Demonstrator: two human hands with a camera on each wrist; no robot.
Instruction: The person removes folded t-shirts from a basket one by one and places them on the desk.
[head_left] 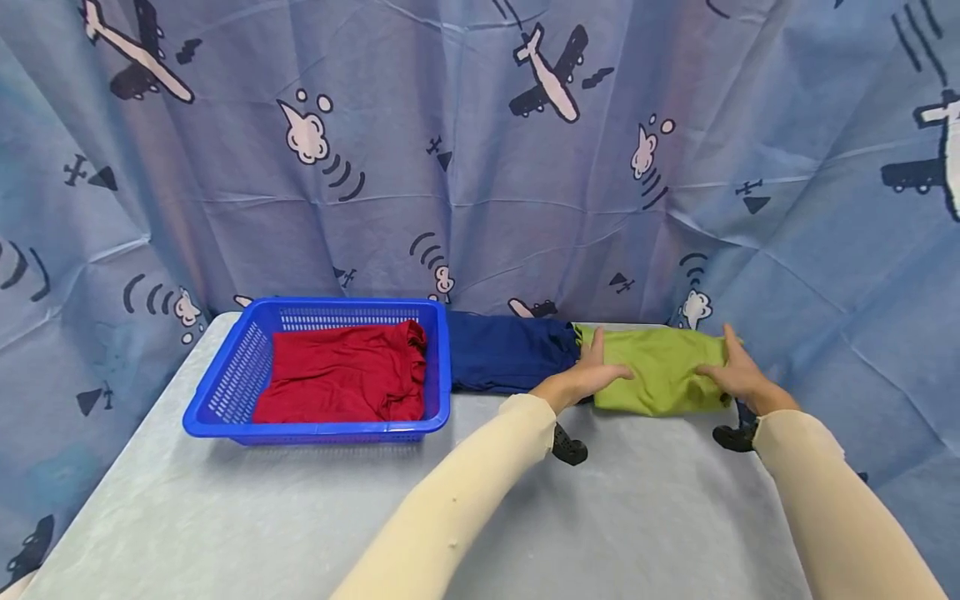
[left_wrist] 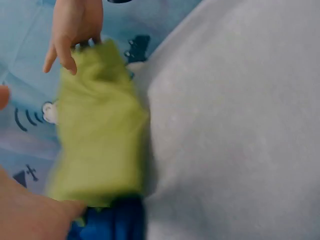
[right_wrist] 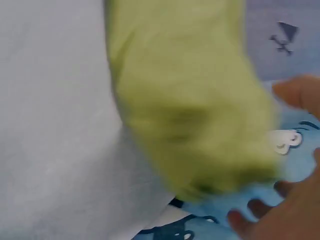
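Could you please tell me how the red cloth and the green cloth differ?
The red cloth lies inside the blue basket, while the green cloth is outside it. No hand is near the red cloth, whereas the left hand and right hand are at opposite ends of the green cloth. Both look like folded fabric.

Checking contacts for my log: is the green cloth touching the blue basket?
Apart: the head view shows the navy cloth lying between the green cloth and the blue basket.
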